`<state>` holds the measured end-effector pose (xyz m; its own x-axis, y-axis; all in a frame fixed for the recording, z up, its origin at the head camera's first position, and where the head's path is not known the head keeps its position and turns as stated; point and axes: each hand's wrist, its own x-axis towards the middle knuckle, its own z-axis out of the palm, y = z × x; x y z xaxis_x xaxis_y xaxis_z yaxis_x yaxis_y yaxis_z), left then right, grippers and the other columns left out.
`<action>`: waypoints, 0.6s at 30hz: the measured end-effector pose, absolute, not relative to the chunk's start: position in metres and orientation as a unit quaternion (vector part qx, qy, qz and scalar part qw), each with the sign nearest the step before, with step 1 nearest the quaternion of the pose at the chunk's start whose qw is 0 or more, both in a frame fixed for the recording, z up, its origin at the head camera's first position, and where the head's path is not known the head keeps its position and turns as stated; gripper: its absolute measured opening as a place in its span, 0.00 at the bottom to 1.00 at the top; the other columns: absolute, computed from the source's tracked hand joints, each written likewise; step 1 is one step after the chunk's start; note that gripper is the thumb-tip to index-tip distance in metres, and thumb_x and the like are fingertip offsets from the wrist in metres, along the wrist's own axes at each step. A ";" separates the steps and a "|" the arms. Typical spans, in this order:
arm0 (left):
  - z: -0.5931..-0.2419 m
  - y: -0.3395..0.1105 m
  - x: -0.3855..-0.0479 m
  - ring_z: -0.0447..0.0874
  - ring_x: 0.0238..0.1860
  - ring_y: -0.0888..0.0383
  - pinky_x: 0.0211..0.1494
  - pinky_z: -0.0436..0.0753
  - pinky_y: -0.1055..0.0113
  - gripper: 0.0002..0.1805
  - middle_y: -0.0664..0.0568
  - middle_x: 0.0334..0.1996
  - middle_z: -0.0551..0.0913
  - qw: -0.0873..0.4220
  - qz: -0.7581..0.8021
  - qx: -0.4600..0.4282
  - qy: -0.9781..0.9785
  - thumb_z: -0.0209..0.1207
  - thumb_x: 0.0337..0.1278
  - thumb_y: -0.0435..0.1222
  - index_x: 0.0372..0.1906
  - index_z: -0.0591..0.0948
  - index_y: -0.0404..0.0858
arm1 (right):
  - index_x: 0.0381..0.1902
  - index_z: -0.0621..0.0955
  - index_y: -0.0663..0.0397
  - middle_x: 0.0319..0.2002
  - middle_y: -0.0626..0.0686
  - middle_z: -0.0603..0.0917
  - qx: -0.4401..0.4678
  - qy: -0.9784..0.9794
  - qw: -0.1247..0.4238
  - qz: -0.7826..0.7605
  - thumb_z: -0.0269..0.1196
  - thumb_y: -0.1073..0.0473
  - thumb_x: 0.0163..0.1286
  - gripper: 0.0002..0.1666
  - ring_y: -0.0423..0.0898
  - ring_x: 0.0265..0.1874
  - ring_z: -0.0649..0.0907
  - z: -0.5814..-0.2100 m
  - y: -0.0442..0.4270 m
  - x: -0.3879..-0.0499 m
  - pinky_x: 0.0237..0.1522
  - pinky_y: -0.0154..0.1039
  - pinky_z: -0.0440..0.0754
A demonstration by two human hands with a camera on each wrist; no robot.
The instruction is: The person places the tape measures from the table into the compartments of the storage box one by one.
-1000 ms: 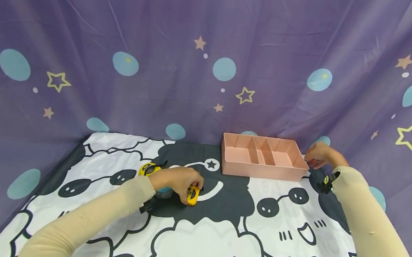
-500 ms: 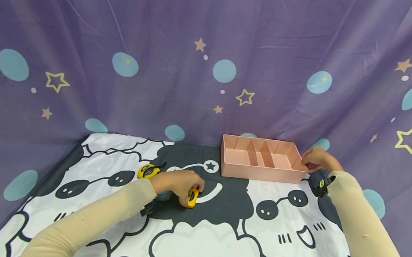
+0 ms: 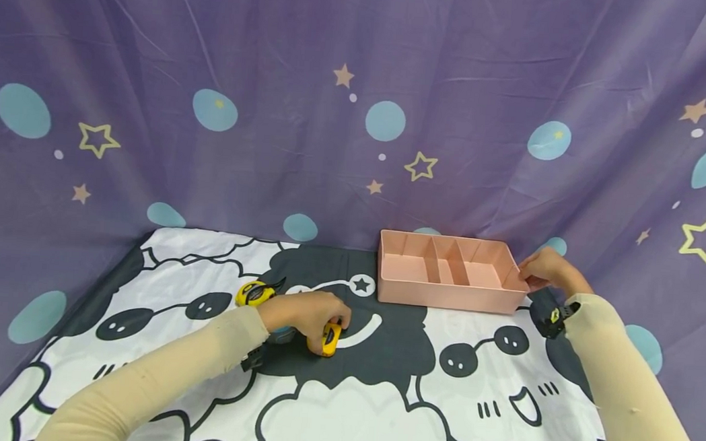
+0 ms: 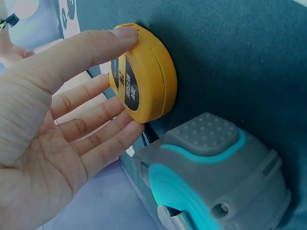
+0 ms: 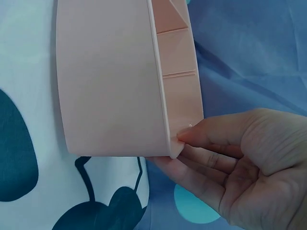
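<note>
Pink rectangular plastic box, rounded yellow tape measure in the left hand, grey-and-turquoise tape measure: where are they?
Pink plastic box (image 3: 451, 297): head view, front wall.
Rounded yellow tape measure (image 4: 149, 76): left wrist view, yellow casing.
Grey-and-turquoise tape measure (image 4: 228, 177): left wrist view, grey casing.

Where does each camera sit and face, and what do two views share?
Head: head-worn, facing forward and down at the cloth; left hand, right hand and sleeves show.
Left wrist: worn there, facing the left hand pinching the yellow tape measure; probably the right hand, top left corner.
Right wrist: worn there, facing the right hand gripping the pink box.
Head and right wrist share the pink box.
</note>
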<state>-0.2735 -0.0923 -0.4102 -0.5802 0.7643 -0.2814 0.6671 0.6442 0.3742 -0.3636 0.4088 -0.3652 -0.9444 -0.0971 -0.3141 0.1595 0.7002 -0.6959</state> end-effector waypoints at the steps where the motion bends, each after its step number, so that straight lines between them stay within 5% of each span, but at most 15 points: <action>1: -0.411 -0.093 -0.273 0.75 0.39 0.62 0.46 0.81 0.70 0.30 0.54 0.40 0.82 0.212 0.115 0.406 0.881 0.83 0.34 0.35 0.50 0.83 0.41 | 0.56 0.71 0.92 0.28 0.60 0.89 0.017 0.905 0.165 -0.392 0.61 0.74 0.63 0.27 0.41 0.24 0.87 -0.365 0.408 -0.363 0.31 0.39 0.89; 18: -0.412 -0.092 -0.275 0.77 0.41 0.61 0.48 0.82 0.69 0.30 0.54 0.42 0.82 0.205 0.105 0.407 0.884 0.83 0.35 0.35 0.50 0.83 0.41 | 0.56 0.71 0.93 0.29 0.63 0.89 0.001 0.888 0.148 -0.435 0.61 0.75 0.62 0.27 0.42 0.24 0.88 -0.349 0.361 -0.351 0.32 0.39 0.89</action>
<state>-0.2747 -0.0923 -0.4120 -0.5852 0.7621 -0.2770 0.6756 0.6471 0.3532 -0.3509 0.3611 -0.3493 -0.9560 -0.1275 -0.2641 0.1307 0.6210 -0.7728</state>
